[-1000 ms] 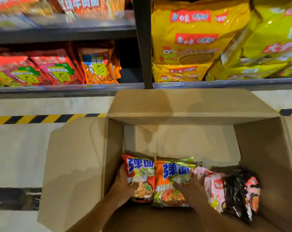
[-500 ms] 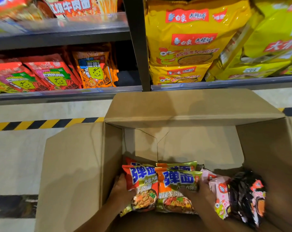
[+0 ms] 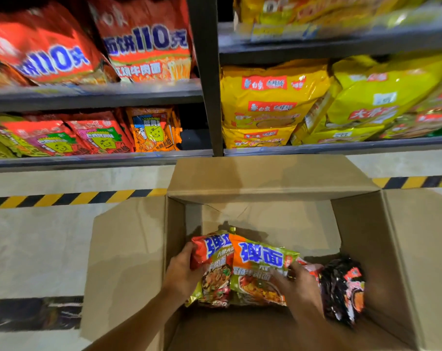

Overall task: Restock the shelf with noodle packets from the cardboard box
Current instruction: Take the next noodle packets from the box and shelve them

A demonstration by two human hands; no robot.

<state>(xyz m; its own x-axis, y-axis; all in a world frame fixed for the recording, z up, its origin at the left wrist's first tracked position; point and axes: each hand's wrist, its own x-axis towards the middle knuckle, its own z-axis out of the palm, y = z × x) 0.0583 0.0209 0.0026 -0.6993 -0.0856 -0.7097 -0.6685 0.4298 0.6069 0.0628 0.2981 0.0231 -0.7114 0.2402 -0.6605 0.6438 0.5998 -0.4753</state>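
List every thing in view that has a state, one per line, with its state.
cardboard box: open, flaps folded outward
orange-and-green noodle packets: sealed, bunched upright in the box between both hands
left hand: grips the bunch's left side
right hand: grips the bunch's right side
black noodle packets: sealed, lying in the box, untouched
shelf: partly stocked, with a gap beside the orange packets

Large blue characters "弹面" stand on the orange noodle packet (image 3: 261, 262) held in the cardboard box (image 3: 273, 178). On the upper left shelf, the red multipack (image 3: 149, 44) reads "面饼110克" and beneath it "红烧牛肉面"; its neighbouring red pack (image 3: 42, 54) shows "110克". Lettering on the other shelf packs is too blurred to read
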